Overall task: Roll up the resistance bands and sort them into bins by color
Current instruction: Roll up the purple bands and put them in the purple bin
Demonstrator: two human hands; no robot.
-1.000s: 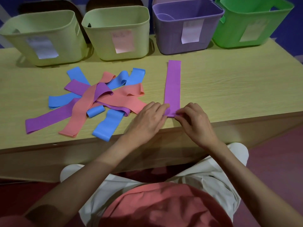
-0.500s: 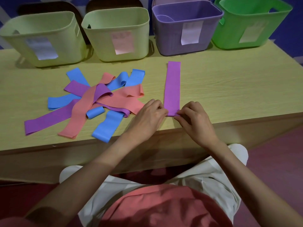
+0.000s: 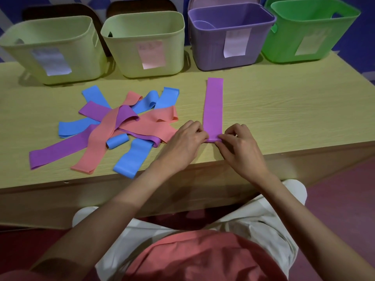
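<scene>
A purple resistance band (image 3: 213,106) lies flat and straight on the wooden table (image 3: 284,110), pointing toward the bins. Its near end is curled into a small roll. My left hand (image 3: 187,138) pinches that roll from the left and my right hand (image 3: 239,145) pinches it from the right. A loose pile of blue, purple and salmon bands (image 3: 121,126) lies to the left, with one small rolled blue band (image 3: 117,140) in it. Four bins stand at the back: two pale green bins (image 3: 60,63) (image 3: 129,63), a purple bin (image 3: 209,55) and a bright green bin (image 3: 284,49).
Each bin carries a paper label on its front. The table's front edge (image 3: 203,169) runs just below my hands. Dark chair backs (image 3: 60,11) show behind the pale bins. My lap and knees sit under the table edge.
The roll at the near end of the purple band has crept a little away from me as my fingers turned it. The pile and bins have not moved.
</scene>
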